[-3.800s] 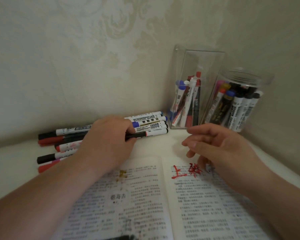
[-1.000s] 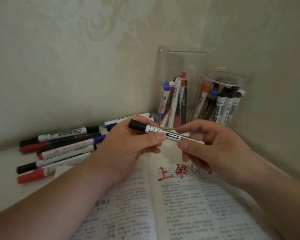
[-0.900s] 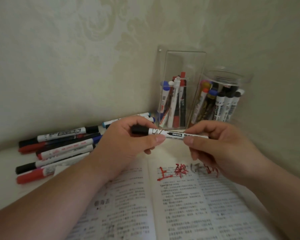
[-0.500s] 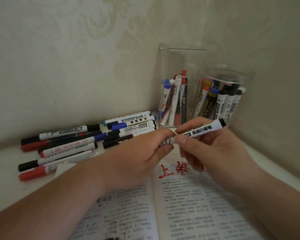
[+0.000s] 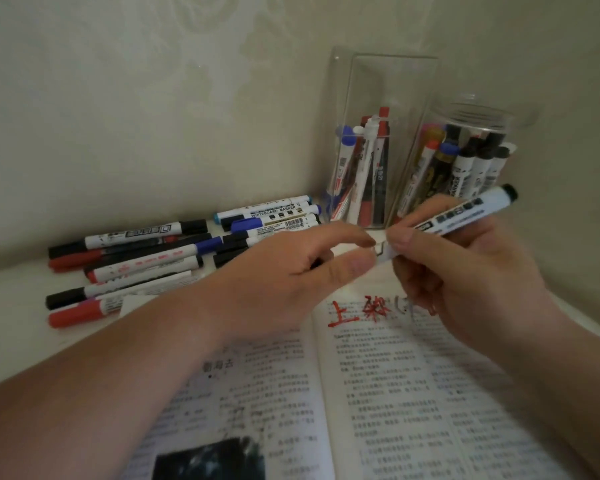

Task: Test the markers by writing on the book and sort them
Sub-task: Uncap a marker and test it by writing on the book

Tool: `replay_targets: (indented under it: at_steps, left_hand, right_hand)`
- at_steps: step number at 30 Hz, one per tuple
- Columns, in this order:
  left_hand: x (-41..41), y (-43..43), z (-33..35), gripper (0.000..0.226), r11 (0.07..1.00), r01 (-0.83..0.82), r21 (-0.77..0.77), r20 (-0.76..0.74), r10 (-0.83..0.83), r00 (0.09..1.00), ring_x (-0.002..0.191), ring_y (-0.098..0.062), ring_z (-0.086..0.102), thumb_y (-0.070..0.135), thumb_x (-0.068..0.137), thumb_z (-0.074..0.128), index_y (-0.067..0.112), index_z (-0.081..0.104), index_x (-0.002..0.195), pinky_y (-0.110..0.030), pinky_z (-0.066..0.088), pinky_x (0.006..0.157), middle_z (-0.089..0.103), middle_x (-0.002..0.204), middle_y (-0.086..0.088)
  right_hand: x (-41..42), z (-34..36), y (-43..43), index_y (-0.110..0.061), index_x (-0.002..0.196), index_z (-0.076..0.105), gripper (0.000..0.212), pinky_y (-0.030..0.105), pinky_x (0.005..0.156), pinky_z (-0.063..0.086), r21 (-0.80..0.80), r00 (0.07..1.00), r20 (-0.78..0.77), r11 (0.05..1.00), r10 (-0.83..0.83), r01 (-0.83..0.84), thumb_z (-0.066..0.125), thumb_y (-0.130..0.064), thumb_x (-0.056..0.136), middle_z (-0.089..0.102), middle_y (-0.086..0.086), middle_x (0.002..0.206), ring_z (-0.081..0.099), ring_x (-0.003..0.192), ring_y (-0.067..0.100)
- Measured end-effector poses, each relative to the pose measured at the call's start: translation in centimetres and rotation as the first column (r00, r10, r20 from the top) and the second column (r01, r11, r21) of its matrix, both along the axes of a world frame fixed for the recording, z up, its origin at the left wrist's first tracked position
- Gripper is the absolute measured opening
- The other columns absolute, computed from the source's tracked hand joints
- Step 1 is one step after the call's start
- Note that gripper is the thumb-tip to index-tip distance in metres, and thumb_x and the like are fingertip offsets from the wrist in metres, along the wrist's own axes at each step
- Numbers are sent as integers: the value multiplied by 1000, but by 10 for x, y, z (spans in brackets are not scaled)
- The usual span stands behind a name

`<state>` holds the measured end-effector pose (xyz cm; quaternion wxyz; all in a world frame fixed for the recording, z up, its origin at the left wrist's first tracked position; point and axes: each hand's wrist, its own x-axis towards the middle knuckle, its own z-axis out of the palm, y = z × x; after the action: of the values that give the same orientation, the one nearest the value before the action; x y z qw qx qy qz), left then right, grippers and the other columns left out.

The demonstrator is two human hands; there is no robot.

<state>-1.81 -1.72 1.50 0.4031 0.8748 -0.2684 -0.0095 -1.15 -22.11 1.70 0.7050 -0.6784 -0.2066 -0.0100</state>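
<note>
White marker with black end point(image 5: 464, 212) gripped by right hand point(image 5: 465, 275), left hand point(image 5: 281, 275) just beside, apparently pinching its black cap point(image 5: 316, 264).

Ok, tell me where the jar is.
Head view, far right against the wall: the jar stands just right of the clear box, behind the right hand, which holds a marker.
</note>
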Motion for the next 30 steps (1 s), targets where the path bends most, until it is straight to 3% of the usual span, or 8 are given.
replay_targets:
  at_steps: [2, 4, 6, 9, 13, 16, 20, 30]
  left_hand:
    - [-1, 4, -2, 41, 997, -22, -78, -47, 18, 999, 79, 10, 59, 66, 94, 29, 45, 57, 117, -11, 42, 71, 63, 84, 31]
    - [0, 7, -4, 35, 992, -61, -109, -16, 60, 998, 66, 1, 51, 56, 104, 27, 40, 58, 104, -22, 39, 70, 57, 73, 18]
    - [4, 8, -8, 23, 990, -99, -96, -7, 99, 995, 65, -10, 49, 36, 105, 34, 35, 58, 104, -32, 41, 66, 58, 75, 1]
    - [6, 7, -9, 28, 994, -107, -25, -21, 106, 994, 63, -5, 50, 14, 96, 38, 35, 54, 106, -19, 39, 59, 63, 83, 3]
    - [3, 6, -10, 33, 998, -45, 54, -73, 49, 996, 67, -1, 54, 4, 95, 43, 34, 50, 108, -13, 39, 59, 65, 90, 12]
    - [4, 6, -12, 34, 995, -33, 92, -71, 39, 997, 80, -9, 61, 6, 98, 44, 38, 47, 109, -24, 48, 68, 65, 96, 18]
    - [6, 7, -14, 33, 991, -31, 133, -103, 45, 994, 75, -10, 60, 7, 99, 44, 37, 46, 111, -24, 49, 66, 66, 94, 18]
    - [7, 7, -15, 31, 984, -36, 172, -110, 56, 992, 80, -10, 61, 11, 99, 45, 39, 47, 111, -28, 50, 71, 68, 94, 17]
  right_hand:
    - [6, 1, -6, -18, 63, 65, 19, 23, 43, 31, -20, 999, -47, 999, -28, 28, 66, -8, 79, 45, 9, 48, 37, 41, 22]
    - [8, 1, -10, -15, 62, 69, 13, 23, 41, 35, -149, 994, -104, 988, 16, -32, 64, -8, 72, 50, 12, 47, 43, 39, 24]
    - [7, -1, -9, -5, 73, 77, 14, 27, 41, 47, -219, 972, -209, 963, 109, -155, 64, -8, 71, 64, 24, 57, 59, 44, 30]
    - [1, -4, -5, -1, 83, 77, 17, 39, 56, 62, -208, 916, -339, 932, 215, -295, 65, -7, 74, 72, 30, 76, 71, 61, 35]
    - [-2, -5, -2, -8, 83, 72, 16, 39, 64, 62, -401, 956, -238, 878, 173, -259, 86, -7, 77, 70, 16, 70, 69, 62, 28]
    - [-3, -5, 1, -11, 76, 68, 14, 36, 59, 60, -465, 968, -219, 860, 121, -213, 78, -2, 79, 64, 12, 67, 65, 57, 26]
    - [-5, -4, 3, -11, 76, 69, 10, 29, 43, 44, -517, 975, -176, 831, 132, -206, 75, -4, 81, 59, 14, 59, 53, 47, 25]
    - [-4, -5, 5, -4, 74, 67, 9, 18, 42, 40, -600, 994, -95, 793, 61, -106, 73, -1, 81, 57, -5, 49, 48, 39, 5]
